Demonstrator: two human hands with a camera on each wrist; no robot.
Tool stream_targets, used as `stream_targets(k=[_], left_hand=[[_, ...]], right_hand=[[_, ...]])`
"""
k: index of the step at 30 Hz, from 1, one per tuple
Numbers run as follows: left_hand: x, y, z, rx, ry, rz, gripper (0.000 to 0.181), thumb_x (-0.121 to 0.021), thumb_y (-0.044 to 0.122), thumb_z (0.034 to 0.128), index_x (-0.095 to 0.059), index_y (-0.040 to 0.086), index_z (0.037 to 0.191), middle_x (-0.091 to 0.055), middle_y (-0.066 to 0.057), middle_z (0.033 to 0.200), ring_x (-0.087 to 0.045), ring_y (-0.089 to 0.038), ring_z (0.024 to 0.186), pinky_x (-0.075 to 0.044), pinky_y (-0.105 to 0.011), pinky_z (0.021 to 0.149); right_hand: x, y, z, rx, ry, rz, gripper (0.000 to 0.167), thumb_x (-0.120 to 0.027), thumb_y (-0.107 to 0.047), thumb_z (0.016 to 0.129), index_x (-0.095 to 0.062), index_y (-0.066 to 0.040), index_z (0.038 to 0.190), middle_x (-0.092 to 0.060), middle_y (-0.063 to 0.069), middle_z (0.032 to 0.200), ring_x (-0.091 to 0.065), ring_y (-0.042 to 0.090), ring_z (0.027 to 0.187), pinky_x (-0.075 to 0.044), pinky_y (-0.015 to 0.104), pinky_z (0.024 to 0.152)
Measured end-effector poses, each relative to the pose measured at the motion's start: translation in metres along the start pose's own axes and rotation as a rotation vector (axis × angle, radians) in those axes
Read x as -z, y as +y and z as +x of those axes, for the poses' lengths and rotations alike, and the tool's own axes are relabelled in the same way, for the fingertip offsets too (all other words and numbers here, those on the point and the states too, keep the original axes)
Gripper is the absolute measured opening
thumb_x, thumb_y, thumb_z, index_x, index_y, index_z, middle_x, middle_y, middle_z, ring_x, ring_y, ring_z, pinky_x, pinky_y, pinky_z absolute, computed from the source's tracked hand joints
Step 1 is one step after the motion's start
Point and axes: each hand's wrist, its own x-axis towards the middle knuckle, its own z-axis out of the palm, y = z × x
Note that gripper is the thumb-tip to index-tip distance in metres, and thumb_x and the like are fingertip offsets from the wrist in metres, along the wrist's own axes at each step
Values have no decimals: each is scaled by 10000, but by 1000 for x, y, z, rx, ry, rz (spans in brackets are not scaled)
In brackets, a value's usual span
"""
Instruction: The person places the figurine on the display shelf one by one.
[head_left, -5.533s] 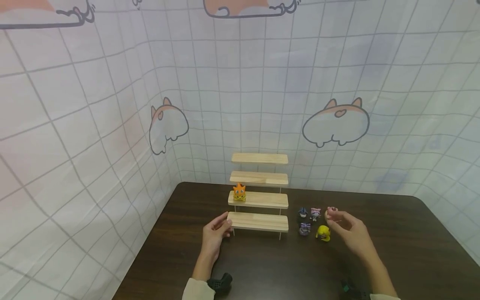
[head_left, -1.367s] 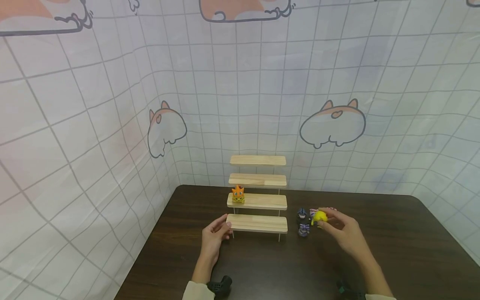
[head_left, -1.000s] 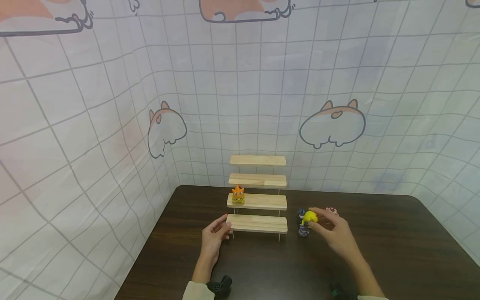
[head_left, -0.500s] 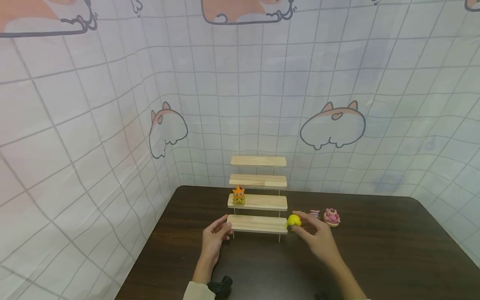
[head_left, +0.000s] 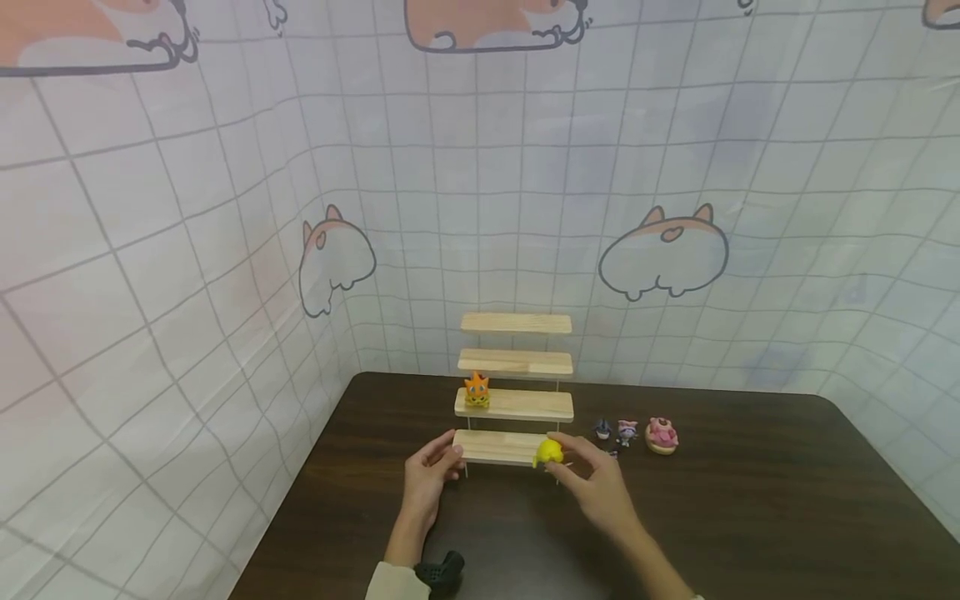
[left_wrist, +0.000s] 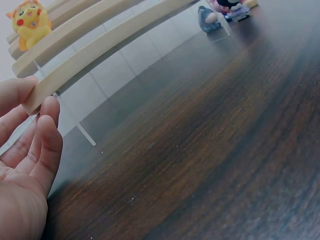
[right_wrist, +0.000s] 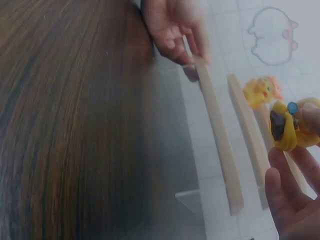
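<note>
My left hand pinches the left end of the lowest wooden shelf, thumb on top and fingers beneath, as the left wrist view shows. In my right hand a yellow figure is pinched between thumb and fingers, in front of that shelf's right end. The right wrist view shows dark and blue parts on this yellow figure. An orange and yellow figure stands at the left end of the second shelf. Two higher shelves hold nothing.
Right of the stand, on the dark table, are a dark blue figure, a pink and grey figure and a round pink figure. Another small figure is mostly hidden by my right hand. A grid-patterned cloth hangs behind.
My right hand has carried the yellow figure leftward from among the table figures to the lowest shelf's right part, uncovering the small figures. My left hand keeps its hold on the shelf.
</note>
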Motion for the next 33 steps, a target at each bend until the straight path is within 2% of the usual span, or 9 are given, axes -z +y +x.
stream_targets(k=[8, 15, 18, 22, 24, 33], left_hand=[[1, -1, 0, -3, 5, -5, 442, -765, 171, 932, -664, 34, 1339, -747, -4, 963, -700, -116, 779, -572, -232, 666], [0, -1, 0, -3, -2, -16, 447, -768, 169, 928, -663, 34, 1341, -739, 11, 941, -699, -111, 771, -569, -230, 660], [0, -2, 0, -12, -6, -15, 458, -766, 173, 931, -653, 17, 1346, -738, 3, 944, -697, -109, 772, -567, -229, 657], [-1, -2, 0, -14, -7, -22, 458, -767, 171, 930, -653, 15, 1345, -738, 2, 942, -694, -105, 771, -566, -226, 654], [-1, -1, 0, -10, -6, -25, 452, -768, 167, 928, -658, 26, 1343, -739, 5, 944, -695, -103, 771, -567, -225, 655], [-1, 0, 0, 2, 2, -24, 449, -763, 167, 932, -658, 41, 1349, -737, 22, 948, -692, -103, 780, -568, -223, 663]], right_hand=[[-9, -5, 21, -59, 16, -50, 393, -797, -176, 899, -713, -158, 1282, -737, 71, 1153, -689, 144, 930, -597, 260, 767], [-12, -4, 48, -100, 16, -41, 416, -794, -217, 908, -701, -119, 1302, -722, 108, 1102, -709, 171, 917, -582, 241, 750], [-14, -4, 60, -118, 22, -45, 428, -792, -249, 912, -697, -139, 1315, -709, 112, 1118, -710, 195, 931, -597, 288, 799], [-16, -3, 74, -137, 32, -71, 430, -778, -267, 926, -686, -178, 1336, -703, 112, 1163, -698, 241, 1003, -590, 412, 931], [-17, -3, 79, -145, 36, -83, 431, -770, -263, 933, -680, -174, 1344, -697, 124, 1177, -696, 268, 1021, -584, 462, 945], [-22, -5, 93, -173, 34, -119, 415, -742, -264, 956, -668, -170, 1354, -687, 125, 1212, -686, 282, 1056, -582, 464, 941]])
